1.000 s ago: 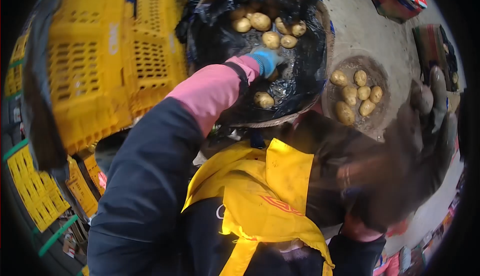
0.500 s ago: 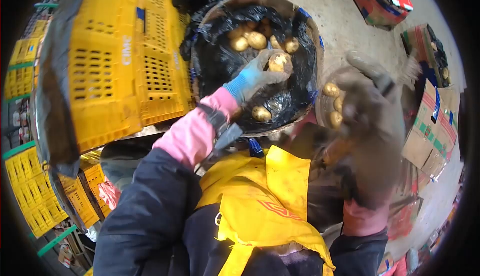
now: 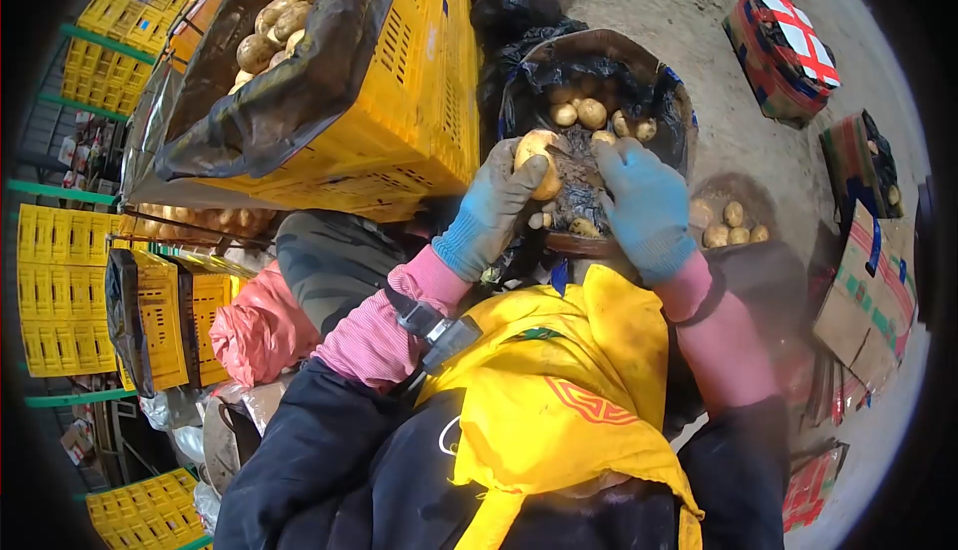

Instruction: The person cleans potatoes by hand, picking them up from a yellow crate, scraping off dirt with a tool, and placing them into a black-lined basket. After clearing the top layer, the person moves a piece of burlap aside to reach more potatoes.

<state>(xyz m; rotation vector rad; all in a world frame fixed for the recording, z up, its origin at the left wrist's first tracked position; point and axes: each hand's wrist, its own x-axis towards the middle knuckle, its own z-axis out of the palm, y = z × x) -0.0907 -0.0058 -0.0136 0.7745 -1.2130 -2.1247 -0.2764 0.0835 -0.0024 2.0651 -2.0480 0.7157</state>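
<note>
My left hand (image 3: 501, 191), in a blue and grey dirty glove, is closed round a large potato (image 3: 540, 163) above the black-lined round container (image 3: 683, 111). Opposite it, my right hand (image 3: 644, 196), gloved in blue, has its fingers curled at the edge of a dirt-brown, ragged-looking piece (image 3: 579, 173). That piece lies between the hands, close against the potato; its kind I cannot tell. Several potatoes (image 3: 592, 112) rest on the black plastic farther back in the container, and a smaller one (image 3: 583, 227) shows near its front rim.
On the left stands a yellow crate (image 3: 419, 81) lined with dark sheet, heaped with potatoes (image 3: 289, 21). Right of the container, more potatoes (image 3: 733, 215) sit in a clear bowl. Taped cardboard boxes (image 3: 783, 51) stand on the floor (image 3: 689, 11). A pink bag (image 3: 261, 325) lies at my left.
My right hand has swung from the right side in over the container, bringing the brown piece up to the potato. My left hand has drawn nearer to me with its potato. The view has shifted.
</note>
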